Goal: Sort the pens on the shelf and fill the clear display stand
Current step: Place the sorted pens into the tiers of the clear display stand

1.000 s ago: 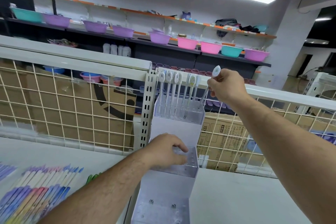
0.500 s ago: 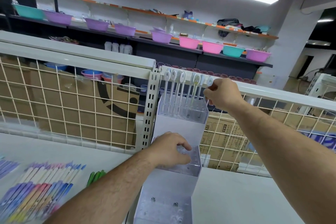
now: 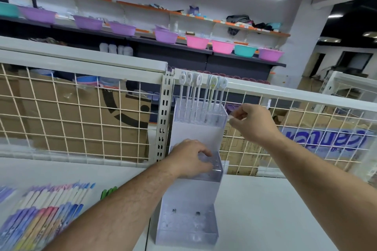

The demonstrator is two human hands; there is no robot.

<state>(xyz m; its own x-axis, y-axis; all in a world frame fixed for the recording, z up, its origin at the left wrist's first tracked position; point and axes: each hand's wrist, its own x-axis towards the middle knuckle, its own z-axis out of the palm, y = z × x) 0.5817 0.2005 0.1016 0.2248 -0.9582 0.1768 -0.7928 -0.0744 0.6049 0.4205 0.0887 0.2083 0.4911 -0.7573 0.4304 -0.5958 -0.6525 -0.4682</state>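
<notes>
- Your right hand [image 3: 252, 123]: lowered just beside the right corner of the top tier [image 3: 221, 117], fingers curled. You cannot tell whether they pinch anything. A second ago this hand held one pen aloft above that tier.
- Your left hand [image 3: 189, 159]: fingers curled over the rim of the middle tier [image 3: 214, 175], gripping the clear display stand [image 3: 195, 134] as it did a second ago.
- Change: the newest pen [image 3: 221, 96] now stands at the right end of the row in the top tier, free of your hand. Six standing pens [image 3: 193, 96] show there. By this reading one placement is complete, while the middle tier and the bottom tier [image 3: 187, 228] appear unfilled.
- Orientation: each standing pen has its long axis near vertical, decorated cap up and tip down inside the tier.
- Supply: loose pens [image 3: 47, 210] lie side by side on the shelf [image 3: 265, 210], left of the stand and apart from it, long axes running away from you.
</notes>
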